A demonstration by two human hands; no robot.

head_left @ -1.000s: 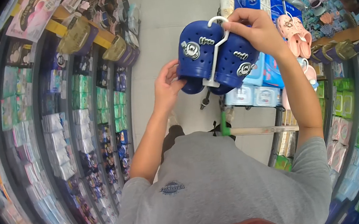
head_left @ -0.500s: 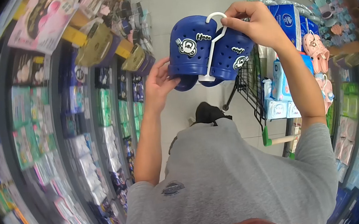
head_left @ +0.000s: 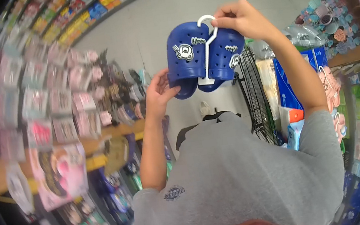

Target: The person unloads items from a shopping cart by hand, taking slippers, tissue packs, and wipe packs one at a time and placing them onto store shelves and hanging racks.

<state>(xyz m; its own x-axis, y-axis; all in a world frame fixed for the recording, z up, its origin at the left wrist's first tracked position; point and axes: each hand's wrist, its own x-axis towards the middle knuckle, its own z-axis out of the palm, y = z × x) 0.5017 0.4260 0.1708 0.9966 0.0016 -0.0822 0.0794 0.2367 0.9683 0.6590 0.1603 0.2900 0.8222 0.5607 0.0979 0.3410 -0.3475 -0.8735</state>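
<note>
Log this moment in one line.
left hand: grips blue clogs | right hand: grips white hanger | clogs: side by side | wire cart: at right

The deep-blue, rounded plastic clogs [head_left: 183, 71] bore a pattern of small dark holes and flat black-and-white cartoon charms [head_left: 185, 51]. The slim, hooked white plastic hanger [head_left: 207, 56] was plain. The short-sleeved grey fabric shirt [head_left: 242, 172] carried a dark printed logo [head_left: 173, 192]. The black wire-mesh cart [head_left: 254, 89] showed a gridded pattern; the smooth floor [head_left: 151, 30] was pale grey.
</note>
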